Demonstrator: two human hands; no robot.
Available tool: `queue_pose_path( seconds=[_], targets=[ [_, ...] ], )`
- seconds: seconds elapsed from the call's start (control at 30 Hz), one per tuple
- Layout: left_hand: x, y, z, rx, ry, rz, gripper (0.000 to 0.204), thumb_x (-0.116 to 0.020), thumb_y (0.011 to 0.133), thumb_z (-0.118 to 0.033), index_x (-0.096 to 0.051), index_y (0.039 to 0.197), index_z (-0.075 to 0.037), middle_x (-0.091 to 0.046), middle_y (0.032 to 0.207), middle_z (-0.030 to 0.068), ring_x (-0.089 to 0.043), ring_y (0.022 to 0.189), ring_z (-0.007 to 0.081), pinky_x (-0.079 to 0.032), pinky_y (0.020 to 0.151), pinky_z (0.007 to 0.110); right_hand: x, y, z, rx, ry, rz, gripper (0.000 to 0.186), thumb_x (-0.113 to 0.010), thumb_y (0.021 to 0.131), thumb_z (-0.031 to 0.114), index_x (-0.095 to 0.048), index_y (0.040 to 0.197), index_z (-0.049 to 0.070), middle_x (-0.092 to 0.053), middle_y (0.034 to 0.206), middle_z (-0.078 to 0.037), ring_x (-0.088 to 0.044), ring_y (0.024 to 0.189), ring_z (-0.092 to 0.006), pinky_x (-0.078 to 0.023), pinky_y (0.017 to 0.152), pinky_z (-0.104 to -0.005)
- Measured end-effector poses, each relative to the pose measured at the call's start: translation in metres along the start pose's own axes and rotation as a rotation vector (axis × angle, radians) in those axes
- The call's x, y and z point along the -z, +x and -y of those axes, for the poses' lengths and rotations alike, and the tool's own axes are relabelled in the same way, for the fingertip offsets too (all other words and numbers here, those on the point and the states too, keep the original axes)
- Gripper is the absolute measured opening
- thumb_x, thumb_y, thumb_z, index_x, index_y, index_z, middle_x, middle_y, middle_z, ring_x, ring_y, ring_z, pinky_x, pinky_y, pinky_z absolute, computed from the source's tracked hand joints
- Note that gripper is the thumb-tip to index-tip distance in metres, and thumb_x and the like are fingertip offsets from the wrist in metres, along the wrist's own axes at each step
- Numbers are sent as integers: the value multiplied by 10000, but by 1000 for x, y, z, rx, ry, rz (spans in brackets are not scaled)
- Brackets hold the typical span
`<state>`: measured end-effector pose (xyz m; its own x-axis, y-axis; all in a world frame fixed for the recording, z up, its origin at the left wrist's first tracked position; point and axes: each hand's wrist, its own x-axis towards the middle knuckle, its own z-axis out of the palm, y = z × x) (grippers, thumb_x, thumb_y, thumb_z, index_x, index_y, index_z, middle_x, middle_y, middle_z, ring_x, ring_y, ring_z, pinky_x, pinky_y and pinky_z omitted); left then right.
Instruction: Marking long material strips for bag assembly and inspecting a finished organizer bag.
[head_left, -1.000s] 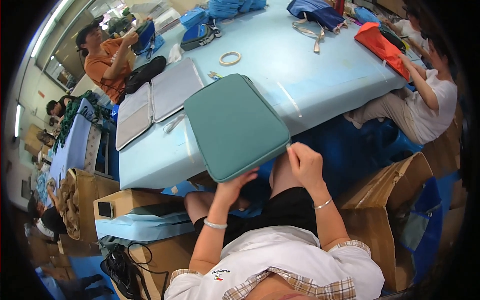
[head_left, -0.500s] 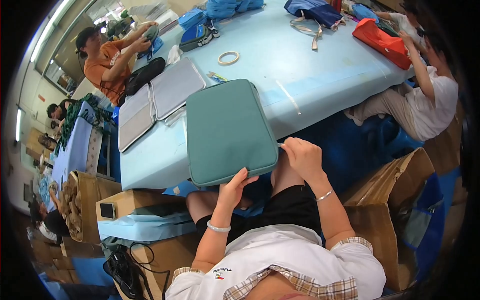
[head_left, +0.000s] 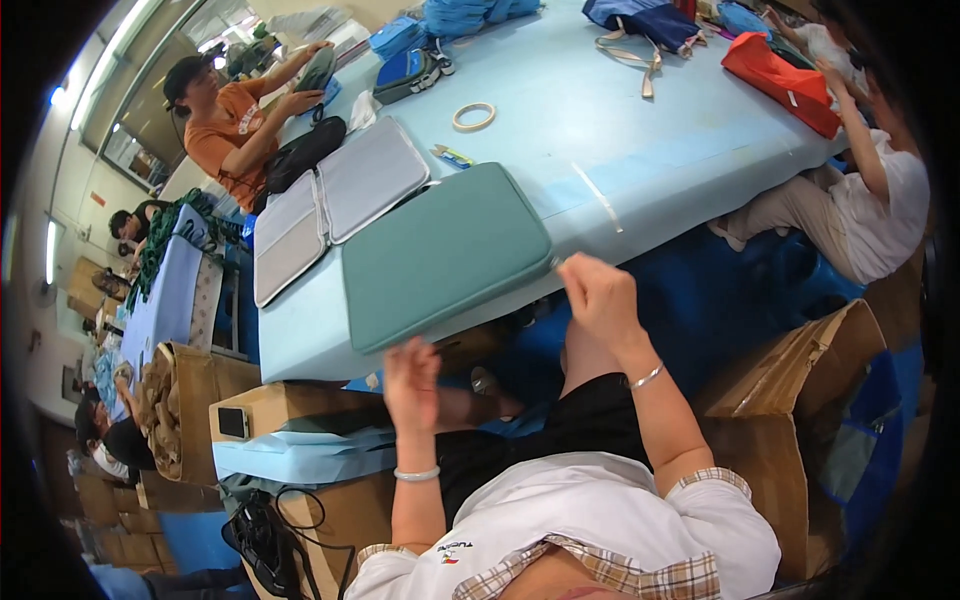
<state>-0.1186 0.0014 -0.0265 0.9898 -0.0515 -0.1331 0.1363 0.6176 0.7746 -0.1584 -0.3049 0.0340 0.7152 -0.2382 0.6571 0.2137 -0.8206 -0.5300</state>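
Note:
A green padded laptop sleeve (head_left: 445, 255) lies slanted on the table, its near left edge by the table's front edge. My right hand (head_left: 602, 303) is closed in a pinch at the sleeve's right corner, on what looks like a small zipper pull (head_left: 556, 262). Just off the sleeve's near edge is my left hand (head_left: 411, 385), raised and smeared by motion. Its fingers are too blurred to read, and no held thing shows in it. Beyond the sleeve, and partly under its edge, a grey-lined case (head_left: 375, 185) lies opened flat.
The light blue table (head_left: 540, 120) carries a tape roll (head_left: 474, 117), a yellow-and-blue cutter (head_left: 453, 156) and several bags. A person in orange (head_left: 225, 140) sits across at left; another in white (head_left: 880, 205) handles a red bag (head_left: 780, 85) at right. Cardboard boxes (head_left: 760, 440) flank me.
The sleeve has turned and lies lower on the table, its upper end further right. My left hand has let go of its near edge. My right hand has stayed near its right corner.

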Motion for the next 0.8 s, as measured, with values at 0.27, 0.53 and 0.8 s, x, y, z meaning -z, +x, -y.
queue_pose_path(
  seconds=[0.27, 0.53, 0.8],
  targets=[
    [-70, -14, 31, 65, 79, 198, 355, -592, 1008, -178, -500, 1303, -2, -633, 1202, 110, -664, 1089, 226, -596, 890, 393, 2, -33, 44, 117, 56, 236, 186, -656, 898, 174, -580, 763, 72, -588, 679, -104, -617, 622, -301, -469, 542, -389],
    [-38, -32, 2, 76, 77, 264, 271, -550, 1008, -93, -553, 1255, 19, -643, 1200, 118, -659, 1096, 242, -593, 888, 407, -20, 9, -1, 63, -97, 68, 210, -629, 930, 205, -554, 776, 83, -622, 695, -93, -646, 650, -313, -488, 533, -407],
    [0, -36, 3, -121, -144, 19, 463, -372, 1084, -370, -502, 1375, -34, -591, 1352, 75, -597, 1202, 205, -496, 1004, 381, -33, 5, 19, 77, 12, 14, 228, -623, 935, 180, -520, 763, 73, -598, 681, -101, -632, 638, -316, -473, 529, -411]
  ],
)
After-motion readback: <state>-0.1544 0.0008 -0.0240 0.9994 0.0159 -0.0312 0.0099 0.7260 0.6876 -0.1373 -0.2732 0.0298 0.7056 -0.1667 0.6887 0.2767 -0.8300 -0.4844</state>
